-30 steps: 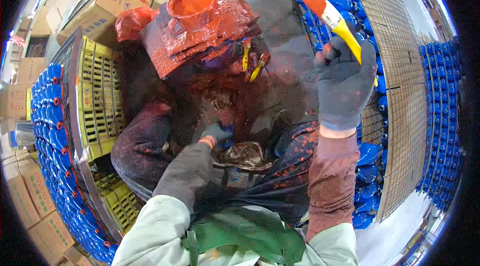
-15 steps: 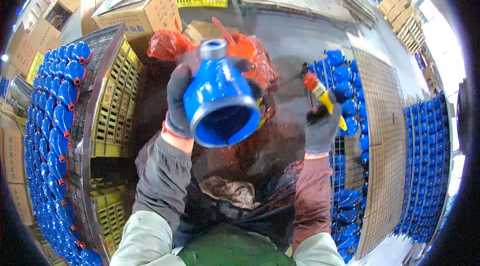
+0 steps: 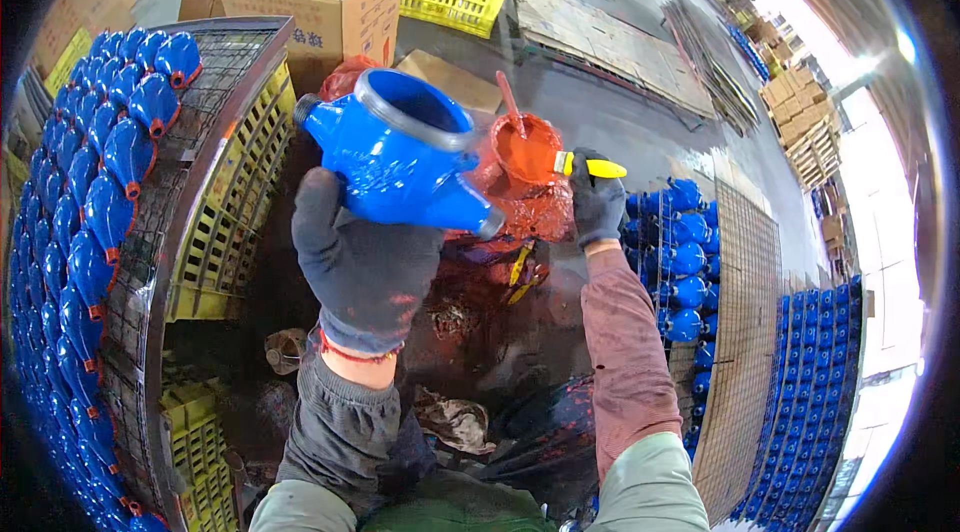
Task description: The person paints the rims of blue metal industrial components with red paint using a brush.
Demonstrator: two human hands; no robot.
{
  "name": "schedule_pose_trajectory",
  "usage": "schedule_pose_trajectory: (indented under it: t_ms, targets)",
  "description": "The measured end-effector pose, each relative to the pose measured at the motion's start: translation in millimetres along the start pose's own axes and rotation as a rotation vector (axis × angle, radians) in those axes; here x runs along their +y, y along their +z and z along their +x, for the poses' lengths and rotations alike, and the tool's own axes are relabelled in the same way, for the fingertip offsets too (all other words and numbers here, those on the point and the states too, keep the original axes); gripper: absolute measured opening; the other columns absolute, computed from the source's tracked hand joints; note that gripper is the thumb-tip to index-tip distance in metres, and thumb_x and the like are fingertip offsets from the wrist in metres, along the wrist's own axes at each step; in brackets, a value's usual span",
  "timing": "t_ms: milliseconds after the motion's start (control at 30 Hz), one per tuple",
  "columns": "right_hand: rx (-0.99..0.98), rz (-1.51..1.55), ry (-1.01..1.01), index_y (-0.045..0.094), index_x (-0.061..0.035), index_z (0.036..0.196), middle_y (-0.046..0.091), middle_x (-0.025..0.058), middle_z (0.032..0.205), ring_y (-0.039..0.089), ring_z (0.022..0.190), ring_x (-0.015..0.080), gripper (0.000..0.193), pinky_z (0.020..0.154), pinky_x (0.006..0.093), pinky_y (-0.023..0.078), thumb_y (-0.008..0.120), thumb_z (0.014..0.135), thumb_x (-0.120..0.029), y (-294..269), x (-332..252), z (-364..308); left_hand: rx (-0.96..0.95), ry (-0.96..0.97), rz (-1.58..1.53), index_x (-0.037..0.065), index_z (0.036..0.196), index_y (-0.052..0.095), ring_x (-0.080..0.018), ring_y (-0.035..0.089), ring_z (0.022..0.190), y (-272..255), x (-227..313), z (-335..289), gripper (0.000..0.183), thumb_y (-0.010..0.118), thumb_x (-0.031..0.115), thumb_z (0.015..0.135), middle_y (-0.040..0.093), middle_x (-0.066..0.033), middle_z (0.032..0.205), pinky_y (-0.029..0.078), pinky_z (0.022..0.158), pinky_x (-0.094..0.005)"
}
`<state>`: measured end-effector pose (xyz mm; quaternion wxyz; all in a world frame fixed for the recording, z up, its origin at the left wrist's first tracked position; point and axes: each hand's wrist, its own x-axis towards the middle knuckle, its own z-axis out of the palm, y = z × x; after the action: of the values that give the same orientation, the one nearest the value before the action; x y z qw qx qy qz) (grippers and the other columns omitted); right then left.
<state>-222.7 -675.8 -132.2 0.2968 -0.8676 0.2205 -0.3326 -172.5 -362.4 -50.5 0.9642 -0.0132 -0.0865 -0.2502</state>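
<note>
My left hand [image 3: 365, 277], in a dark grey work glove with red smears, grips a glossy blue water meter body [image 3: 395, 157] from below. Its wide round opening with a grey metal rim tilts up, and a threaded pipe end points left. To the right, my right hand [image 3: 597, 202], also gloved, is closed round a paintbrush [image 3: 605, 169] with a yellow handle. The brush's bristle end is at the right rim of a pot of red-orange paint [image 3: 535, 152], where a red stick [image 3: 510, 97] leans. Its bristle tips are hard to make out.
Left, a wire rack [image 3: 215, 62] bears rows of blue meter bodies [image 3: 105, 202] beside yellow crates [image 3: 225, 202]. More blue bodies [image 3: 690, 262] stand right by a mesh panel [image 3: 735, 332]. A cardboard box [image 3: 310, 12] sits behind; another yellow-handled tool [image 3: 520, 267] lies below the pot.
My left hand has turned the meter body, so its wide opening now faces up instead of toward me. My right hand has brought the brush up and leftward to the paint pot.
</note>
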Motion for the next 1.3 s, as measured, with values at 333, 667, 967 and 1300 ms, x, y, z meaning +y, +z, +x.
schedule_pose_trajectory:
  t_ms: [333,667,967,1300]
  targets:
    - [0.018,0.11,0.149,0.071,-0.0049,0.091,0.068,0.0081,0.072,0.061,0.06,0.0208,0.033,0.057,0.0338,0.047,0.064,0.091,-0.037,21.0,22.0,16.3,0.049,-0.027,0.065,0.012,0.14,0.042,-0.0298,0.053,0.125,6.2,3.2,-2.8,0.062,0.052,0.052,0.095,0.055,-0.0099,0.134,0.049,0.1,-0.0508]
    - [0.263,0.637,0.522,0.067,-0.0019,0.098,0.065,0.001,0.084,0.06,0.074,0.0097,0.028,0.059,0.0252,0.047,0.07,0.092,-0.029,-28.7,38.0,-27.9,0.037,-0.074,0.37,0.005,0.144,0.032,-0.0345,0.06,0.115,8.3,-22.0,-6.4,0.085,0.067,0.055,0.085,0.052,-0.0186,0.133,0.057,0.089,-0.0512]
    - [0.283,1.175,0.53,0.053,-0.0122,0.13,0.066,0.0066,0.106,0.068,0.083,0.0163,0.052,0.064,0.023,0.055,0.053,0.096,-0.052,-98.7,-95.6,-83.9,-0.253,0.138,1.4,0.004,0.146,0.024,-0.0276,0.051,0.122,-2.3,-63.7,-48.0,0.112,0.093,0.022,0.06,0.043,-0.0149,0.136,0.042,0.103,-0.0429]
    - [0.797,0.692,-0.151,0.05,-0.0057,0.076,0.05,0.0052,0.068,0.05,0.06,0.0162,0.038,0.054,0.0279,0.041,0.046,0.098,-0.037,-148.0,-132.4,-125.0,-0.658,0.437,1.664,0.0,0.129,0.042,-0.047,0.057,0.112,-4.2,-94.7,-43.3,0.09,0.091,0.031,0.06,0.051,-0.027,0.128,0.05,0.094,-0.0514]
